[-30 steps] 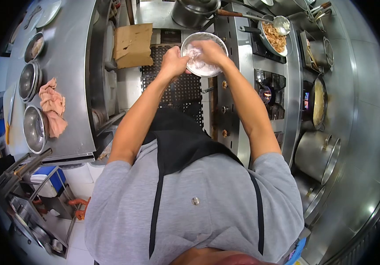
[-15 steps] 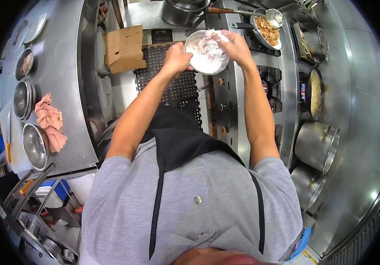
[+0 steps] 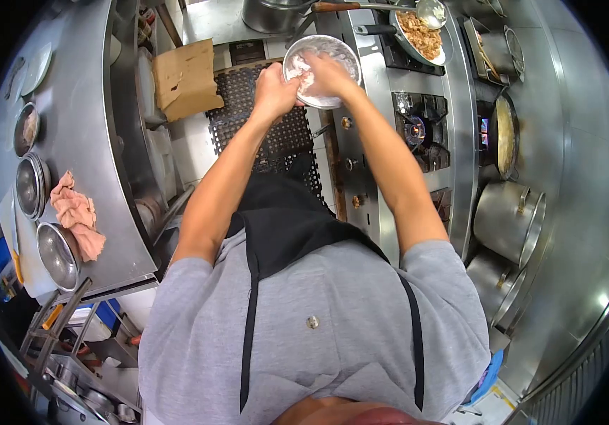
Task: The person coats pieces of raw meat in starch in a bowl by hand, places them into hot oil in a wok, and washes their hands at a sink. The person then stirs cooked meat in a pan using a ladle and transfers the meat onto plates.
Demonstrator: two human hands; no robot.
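A round metal bowl (image 3: 348,55), its inside dusted with white powder, is held up in front of me over the gap between counter and stove. My left hand (image 3: 276,91) is closed on the bowl's left rim. Inside the bowl, my right hand (image 3: 324,74) reaches down among pinkish pieces coated in white powder (image 3: 297,67). Its fingers are blurred and partly hidden, so their grip is unclear.
At right, a lit burner (image 3: 415,132) sits near a pan of shredded brown food (image 3: 421,37) with a ladle (image 3: 430,14) over it. A pan of oil (image 3: 506,138) and large pots (image 3: 506,219) stand beyond. Left counter: metal bowls (image 3: 58,256), pink cloth (image 3: 76,212). Cardboard (image 3: 185,79) lies ahead.
My right hand has left the bowl's right rim and dipped into the bowl among the powdered pieces. The left hand keeps hold of the rim. The view has shifted slightly.
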